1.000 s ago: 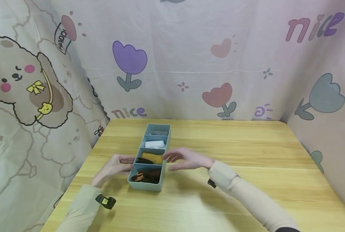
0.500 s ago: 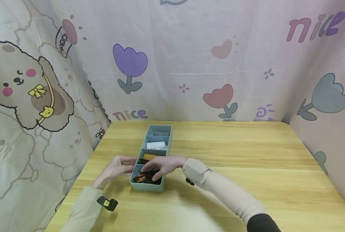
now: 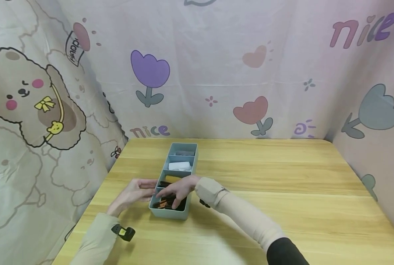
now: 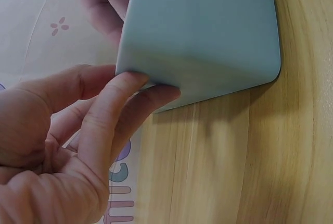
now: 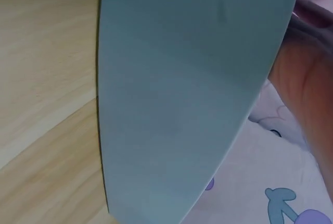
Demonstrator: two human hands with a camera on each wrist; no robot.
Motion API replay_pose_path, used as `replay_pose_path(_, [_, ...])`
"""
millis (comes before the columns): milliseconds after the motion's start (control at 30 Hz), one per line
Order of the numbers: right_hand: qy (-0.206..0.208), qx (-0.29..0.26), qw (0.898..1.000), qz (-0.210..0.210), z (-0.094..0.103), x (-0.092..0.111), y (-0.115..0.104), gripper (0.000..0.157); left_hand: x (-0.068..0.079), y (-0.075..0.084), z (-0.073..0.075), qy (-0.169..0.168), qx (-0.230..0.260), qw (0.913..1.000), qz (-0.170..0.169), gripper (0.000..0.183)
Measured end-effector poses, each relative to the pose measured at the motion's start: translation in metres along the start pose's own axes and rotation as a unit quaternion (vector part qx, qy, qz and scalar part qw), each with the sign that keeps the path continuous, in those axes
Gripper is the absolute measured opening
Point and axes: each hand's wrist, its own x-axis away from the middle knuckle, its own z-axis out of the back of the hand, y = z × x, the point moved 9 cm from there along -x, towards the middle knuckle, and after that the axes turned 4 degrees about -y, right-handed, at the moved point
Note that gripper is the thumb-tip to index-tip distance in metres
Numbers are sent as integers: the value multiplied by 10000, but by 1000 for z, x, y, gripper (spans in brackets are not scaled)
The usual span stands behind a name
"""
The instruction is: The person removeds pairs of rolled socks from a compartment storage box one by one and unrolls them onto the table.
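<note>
A blue-grey four-compartment storage box [image 3: 168,214] stands lengthwise on the table. My left hand [image 3: 134,194] holds its left side near the rim; in the left wrist view, bent fingers [image 4: 101,125] press the outer wall while the thumb meets the rim. My right hand [image 3: 177,190] reaches over the nearest compartment, thumb and fingers spread above dark and orange-brown cloth items [image 3: 165,202]. Mustard cloth [image 3: 172,179] and something black fill the second compartment. A white cloth roll [image 3: 179,166] lies in the third, a grey folded piece [image 3: 185,153] in the farthest.
The wooden table [image 3: 266,176] extends to the right of the box. Behind it hangs a printed curtain [image 3: 200,62], which continues down the left and right sides. A small black camera [image 3: 125,233] is strapped to the left sleeve.
My right hand has moved left and nearer, from beside the box's right wall to over the nearest compartment. The left hand stays at the box's left side.
</note>
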Motion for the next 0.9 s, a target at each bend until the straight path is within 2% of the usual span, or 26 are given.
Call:
replay_pose_path(167, [-155,289,9993,-195,-3,-4,3,75,-1,4,-3,-89,-40,9999,-110,52])
replay_pose_path(300, [-10,524,9983,-252,-2,-6,3,72,-1,4,-3,-9,-114,9999,-106,52])
replay_pose_path(500, [314,1032,9939,226,-1,-6,-5,67,1,3,-1,99,-153,9998,-9,52])
replay_pose_path(700, [765,1011,9895,696,4,1,-13,58,1,3,0,239,-228,9994,54,50])
replay_pose_path(900, [1333,903,9817,1018,10,20,-20,53,2,5,-1,406,-219,9989,39,49])
